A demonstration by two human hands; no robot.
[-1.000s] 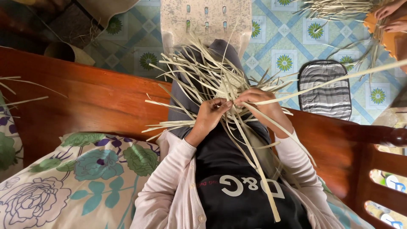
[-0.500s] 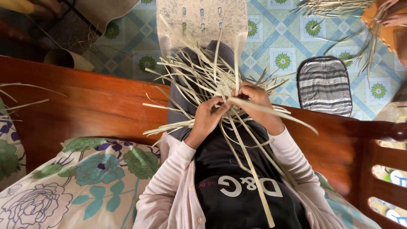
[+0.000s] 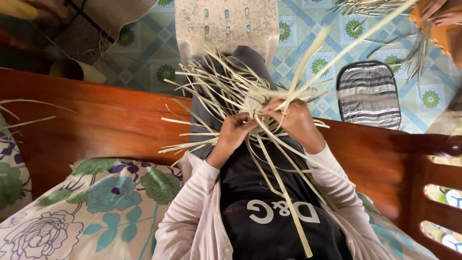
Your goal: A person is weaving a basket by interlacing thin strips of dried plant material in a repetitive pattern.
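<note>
A half-woven piece of pale straw strips (image 3: 226, 91) rests on my lap, with loose ends fanning out in all directions. My left hand (image 3: 234, 132) pinches strips at the small woven centre (image 3: 255, 102). My right hand (image 3: 293, 120) grips a long strip (image 3: 332, 45) that rises toward the upper right, blurred. Other long strips hang down over my black shirt. I wear a light pink cardigan.
A brown wooden bench edge (image 3: 106, 120) runs across in front of me. A floral cushion (image 3: 91, 207) lies at my left. A white plastic stool (image 3: 226, 24) and a striped mat (image 3: 368, 94) sit on the tiled floor. Another person's hand (image 3: 438, 12) holds straw at top right.
My right hand has pulled a long strip up and to the right. My hands stay at the woven centre. The view has shifted a little.
</note>
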